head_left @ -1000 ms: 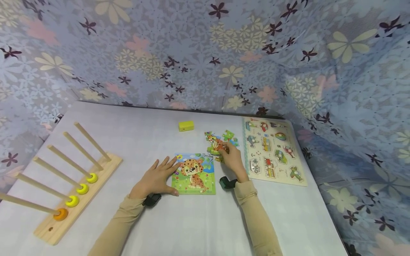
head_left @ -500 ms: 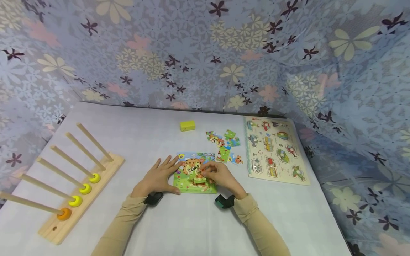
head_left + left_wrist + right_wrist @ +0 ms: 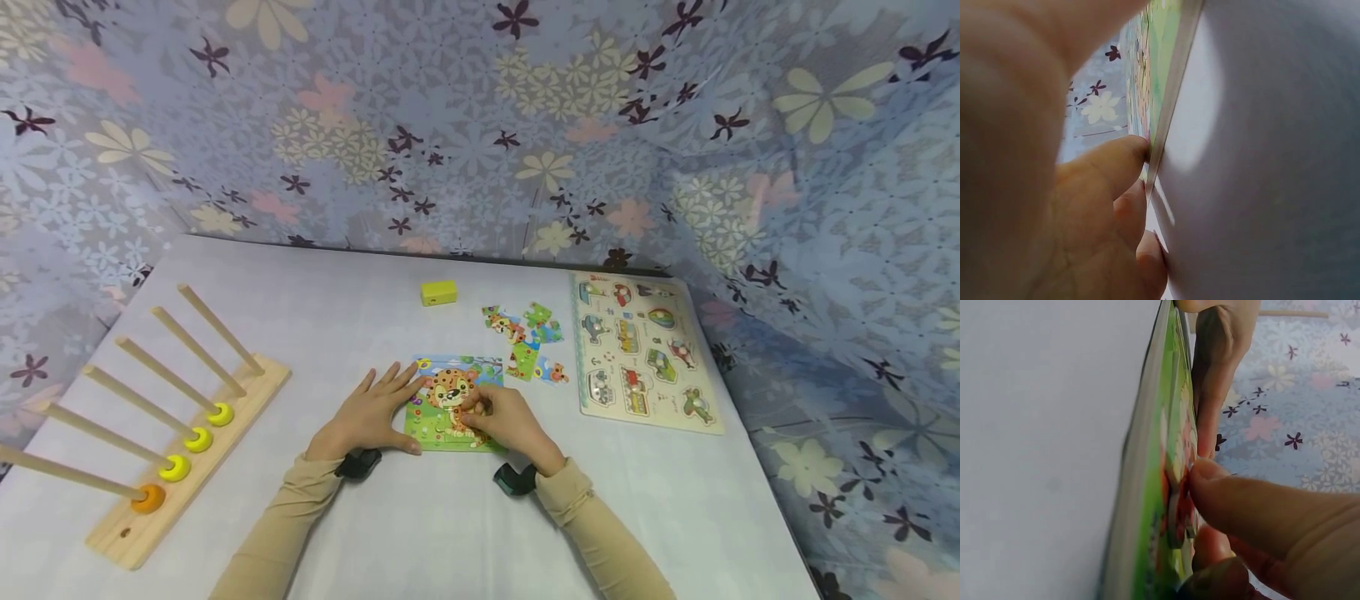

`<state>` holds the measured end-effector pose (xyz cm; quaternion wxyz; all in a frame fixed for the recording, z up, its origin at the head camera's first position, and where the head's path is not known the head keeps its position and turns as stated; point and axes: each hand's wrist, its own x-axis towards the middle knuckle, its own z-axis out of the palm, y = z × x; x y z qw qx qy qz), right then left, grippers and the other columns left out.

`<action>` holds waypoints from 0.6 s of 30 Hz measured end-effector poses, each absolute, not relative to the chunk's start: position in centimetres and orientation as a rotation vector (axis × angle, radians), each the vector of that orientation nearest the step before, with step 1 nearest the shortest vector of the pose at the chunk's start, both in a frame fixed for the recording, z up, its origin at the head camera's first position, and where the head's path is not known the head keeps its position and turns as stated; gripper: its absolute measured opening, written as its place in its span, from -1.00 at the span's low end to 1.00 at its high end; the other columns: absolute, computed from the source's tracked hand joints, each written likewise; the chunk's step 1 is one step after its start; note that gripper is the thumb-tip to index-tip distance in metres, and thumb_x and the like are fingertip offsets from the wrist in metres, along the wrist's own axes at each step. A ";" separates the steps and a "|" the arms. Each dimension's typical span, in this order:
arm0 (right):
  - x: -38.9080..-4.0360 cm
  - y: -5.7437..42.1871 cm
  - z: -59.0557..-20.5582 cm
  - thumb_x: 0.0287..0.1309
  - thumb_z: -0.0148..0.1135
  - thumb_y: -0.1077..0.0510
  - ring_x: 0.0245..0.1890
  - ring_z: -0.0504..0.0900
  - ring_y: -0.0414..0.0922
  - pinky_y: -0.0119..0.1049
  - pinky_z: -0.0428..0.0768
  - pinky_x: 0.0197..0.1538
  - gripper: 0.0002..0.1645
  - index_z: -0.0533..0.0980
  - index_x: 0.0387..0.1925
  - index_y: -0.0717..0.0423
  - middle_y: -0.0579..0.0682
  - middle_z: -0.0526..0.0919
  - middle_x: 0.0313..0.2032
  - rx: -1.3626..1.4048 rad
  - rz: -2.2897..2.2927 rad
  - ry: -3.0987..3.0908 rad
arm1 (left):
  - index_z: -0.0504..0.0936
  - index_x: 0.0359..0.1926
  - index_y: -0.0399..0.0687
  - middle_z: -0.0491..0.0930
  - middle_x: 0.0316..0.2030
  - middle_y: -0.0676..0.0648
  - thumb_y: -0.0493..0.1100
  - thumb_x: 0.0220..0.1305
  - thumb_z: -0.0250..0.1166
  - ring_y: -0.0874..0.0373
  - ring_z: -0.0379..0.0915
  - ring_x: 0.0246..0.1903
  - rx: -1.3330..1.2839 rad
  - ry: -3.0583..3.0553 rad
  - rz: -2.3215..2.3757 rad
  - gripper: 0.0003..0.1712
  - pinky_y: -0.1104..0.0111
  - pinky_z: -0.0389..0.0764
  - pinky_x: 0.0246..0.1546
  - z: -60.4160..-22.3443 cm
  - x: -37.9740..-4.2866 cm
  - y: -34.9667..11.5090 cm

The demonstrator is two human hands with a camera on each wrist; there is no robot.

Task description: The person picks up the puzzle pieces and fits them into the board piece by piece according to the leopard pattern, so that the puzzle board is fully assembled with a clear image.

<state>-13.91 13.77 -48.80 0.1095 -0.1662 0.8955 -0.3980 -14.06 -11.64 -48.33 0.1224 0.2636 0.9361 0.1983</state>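
Note:
A leopard picture puzzle board [image 3: 422, 427] lies on the table in front of the person. The left hand [image 3: 371, 414] rests flat with spread fingers along its left side, thumb by the lower left corner and index fingertip on the edge. Over the board's lower right part, the right hand [image 3: 513, 423] pinches a puzzle piece [image 3: 1177, 520] between thumb [image 3: 1210, 469] and fingers. That piece sits raised above the board's picture in the right wrist view, tight against it. Its far side is hidden behind the fingers.
Several loose puzzle pieces [image 3: 522, 362] lie behind and right of the board. A yellow block [image 3: 438, 292] stands farther back. At the right is a wooden vehicle board [image 3: 611, 383]; at the left, a wooden peg stand [image 3: 187, 475] with rings.
The right hand has picked up a puzzle piece from the loose ones, carried it left and toward the person, and lowered it onto the board. The left hand has stayed in place.

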 end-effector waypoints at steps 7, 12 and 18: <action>-13.8 13.3 -48.8 0.12 0.38 0.10 -0.59 0.43 -0.25 -0.45 0.39 -0.47 -0.81 0.64 -0.21 0.04 -0.12 0.54 -0.52 -0.490 -1.129 2.705 | 0.13 0.49 -0.02 0.00 0.52 -0.13 0.36 -0.18 0.48 -0.19 -0.17 0.51 0.763 2.739 0.573 0.27 -0.19 -0.15 0.47 -48.2 -14.0 -11.6; -13.8 13.2 -48.7 0.12 0.39 0.07 -0.38 0.54 -0.19 -0.39 0.49 -0.31 -0.71 0.65 -0.11 0.02 -0.03 0.63 -0.20 -0.569 -0.989 2.824 | 0.14 0.49 -0.01 0.00 0.52 -0.13 0.36 -0.18 0.48 -0.19 -0.16 0.51 0.762 2.741 0.577 0.27 -0.19 -0.15 0.47 -48.2 -14.0 -11.6; -13.9 13.3 -48.3 0.18 0.32 0.09 -0.20 0.68 -0.01 -0.21 0.62 -0.24 -0.53 0.56 0.14 0.01 0.05 0.44 0.31 -0.754 -0.865 2.825 | 0.13 0.49 0.00 0.00 0.52 -0.12 0.36 -0.18 0.47 -0.19 -0.17 0.51 0.764 2.739 0.576 0.27 -0.19 -0.16 0.47 -48.4 -14.0 -11.6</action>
